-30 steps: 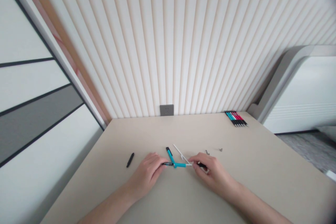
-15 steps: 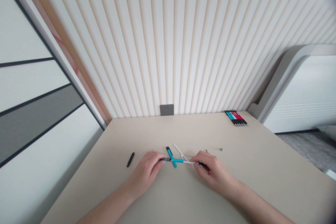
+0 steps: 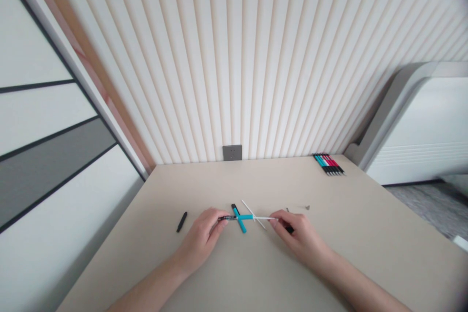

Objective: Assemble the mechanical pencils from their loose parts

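Note:
My left hand [image 3: 205, 228] pinches the black end of a pen barrel [image 3: 245, 217], whose other part is teal. From its teal end a thin white pen refill [image 3: 262, 218] sticks out, level, and my right hand [image 3: 295, 226] grips the refill's far end between thumb and fingers. A black piece [image 3: 289, 229] shows under the right fingers; its kind is hard to make out. Below the barrel, and crossed by it in view, lies another teal part with a black clip end [image 3: 241, 225]. Behind the refill a second thin white stick [image 3: 246, 204] lies slanted on the table.
A short black pen part [image 3: 182, 222] lies left of my left hand. Beyond my right hand is a small metallic piece [image 3: 307, 207]. Several teal, white and red pens [image 3: 329, 165] lie in a row at the table's [image 3: 204, 180] back right. A grey socket [image 3: 232, 152] sits on the ribbed wall.
The barrel and refill have risen slightly in view. The barrel has shifted a little left and my right fingers a little right, so more of the white refill shows between them.

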Available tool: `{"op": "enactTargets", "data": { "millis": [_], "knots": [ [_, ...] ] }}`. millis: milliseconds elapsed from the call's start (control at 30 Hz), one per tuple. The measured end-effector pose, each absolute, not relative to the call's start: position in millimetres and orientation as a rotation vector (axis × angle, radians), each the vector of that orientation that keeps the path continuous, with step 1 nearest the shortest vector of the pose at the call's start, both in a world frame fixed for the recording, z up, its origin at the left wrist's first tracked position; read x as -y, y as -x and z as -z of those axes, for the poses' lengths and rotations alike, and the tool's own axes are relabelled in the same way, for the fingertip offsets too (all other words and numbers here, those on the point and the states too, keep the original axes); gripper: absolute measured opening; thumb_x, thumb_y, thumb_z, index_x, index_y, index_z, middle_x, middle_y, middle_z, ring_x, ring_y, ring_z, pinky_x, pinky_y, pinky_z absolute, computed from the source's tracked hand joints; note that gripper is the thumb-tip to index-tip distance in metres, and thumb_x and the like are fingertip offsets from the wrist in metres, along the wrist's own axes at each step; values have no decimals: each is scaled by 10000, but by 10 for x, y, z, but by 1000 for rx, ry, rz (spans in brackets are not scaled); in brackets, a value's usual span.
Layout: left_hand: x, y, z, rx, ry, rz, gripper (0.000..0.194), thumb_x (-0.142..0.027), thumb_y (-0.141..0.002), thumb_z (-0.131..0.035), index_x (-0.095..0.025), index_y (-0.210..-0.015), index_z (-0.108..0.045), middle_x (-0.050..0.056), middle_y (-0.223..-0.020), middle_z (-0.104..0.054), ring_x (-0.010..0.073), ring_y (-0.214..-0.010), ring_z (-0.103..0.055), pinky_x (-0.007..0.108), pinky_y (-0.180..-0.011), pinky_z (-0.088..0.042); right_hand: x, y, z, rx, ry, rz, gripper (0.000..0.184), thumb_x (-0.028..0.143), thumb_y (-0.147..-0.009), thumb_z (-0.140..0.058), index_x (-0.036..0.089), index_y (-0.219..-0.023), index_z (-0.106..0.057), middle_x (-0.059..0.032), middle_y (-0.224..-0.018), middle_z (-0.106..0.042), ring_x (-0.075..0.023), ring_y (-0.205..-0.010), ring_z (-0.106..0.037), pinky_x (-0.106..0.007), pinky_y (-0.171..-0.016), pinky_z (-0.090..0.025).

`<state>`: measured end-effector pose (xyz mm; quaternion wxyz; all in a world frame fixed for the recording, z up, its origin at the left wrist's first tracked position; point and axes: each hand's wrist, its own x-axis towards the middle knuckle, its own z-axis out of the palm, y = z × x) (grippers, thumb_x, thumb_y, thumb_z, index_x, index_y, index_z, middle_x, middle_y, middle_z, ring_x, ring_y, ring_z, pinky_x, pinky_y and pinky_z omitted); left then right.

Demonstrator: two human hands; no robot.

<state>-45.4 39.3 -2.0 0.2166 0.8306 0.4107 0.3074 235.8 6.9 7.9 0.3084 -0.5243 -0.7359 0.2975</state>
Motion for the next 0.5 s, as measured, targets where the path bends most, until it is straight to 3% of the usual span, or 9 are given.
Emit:
{"op": "enactTargets", "data": {
  "millis": [333, 500],
  "knots": [
    [-406, 527, 64, -1007, -2297, -814, 171, -256, -988, -468, -214, -1064, -615, 40, -929, -652, 173, -876, -605, 282, -806, -465, -70, -2382, -139, 2108, 1162, -825, 349, 367, -1001, -402, 209, -1005, -713, -29, -783, -677, -143, -679, -592, -228, -637, -415],
    [-413, 542, 43, -916, -2287, -783, 189, -286, -979, -484, -198, -1006, -649, 35, -828, -641, 167, -796, -589, 260, -743, -456, -71, -2435, -71, 2134, 1149, -743, 350, 379, -998, -416, 222, -1095, -714, -34, -713, -657, -144, -649, -608, -232, -609, -417]
  ]
}}
